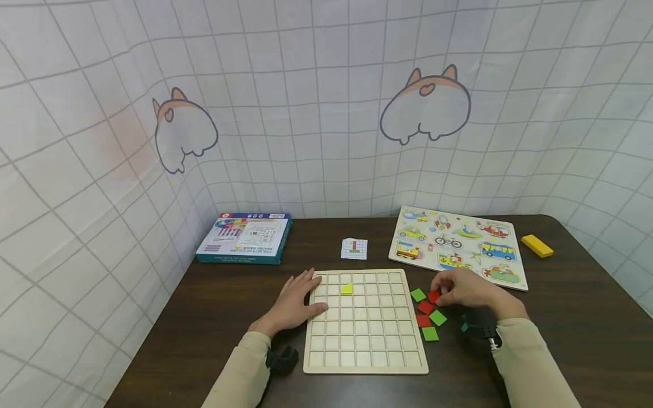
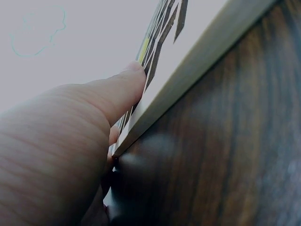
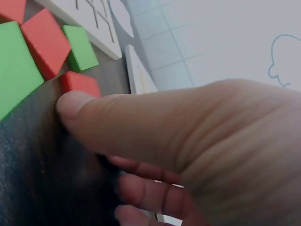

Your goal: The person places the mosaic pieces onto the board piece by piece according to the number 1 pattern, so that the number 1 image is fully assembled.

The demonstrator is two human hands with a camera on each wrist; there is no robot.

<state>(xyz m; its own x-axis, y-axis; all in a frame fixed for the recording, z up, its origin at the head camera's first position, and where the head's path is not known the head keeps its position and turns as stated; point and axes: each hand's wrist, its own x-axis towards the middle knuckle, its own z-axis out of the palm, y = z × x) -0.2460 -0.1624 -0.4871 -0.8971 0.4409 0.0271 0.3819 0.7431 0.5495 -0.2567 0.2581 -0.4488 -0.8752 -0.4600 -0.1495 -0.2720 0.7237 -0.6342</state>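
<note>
A pale wooden grid board (image 1: 361,367) lies flat on the table, with a yellow piece (image 1: 347,289) in one of its upper cells. My left hand (image 1: 292,301) rests on the board's left edge, thumb on top and fingers extended along the upper left corner. At the board's right side, my right hand (image 1: 466,290) pinches a red tile (image 3: 81,83) between thumb and forefinger; the forefinger's contact is hidden in the right wrist view. Beside it lie two more red tiles (image 1: 423,321) and several green tiles (image 1: 437,318).
Behind the board lies a small grid card (image 1: 354,249) with a coloured figure. A picture puzzle board (image 1: 433,241) sits at the back right, partly behind my right hand, with a yellow block (image 1: 537,246) beyond it. A flat box (image 1: 245,238) is at the back left.
</note>
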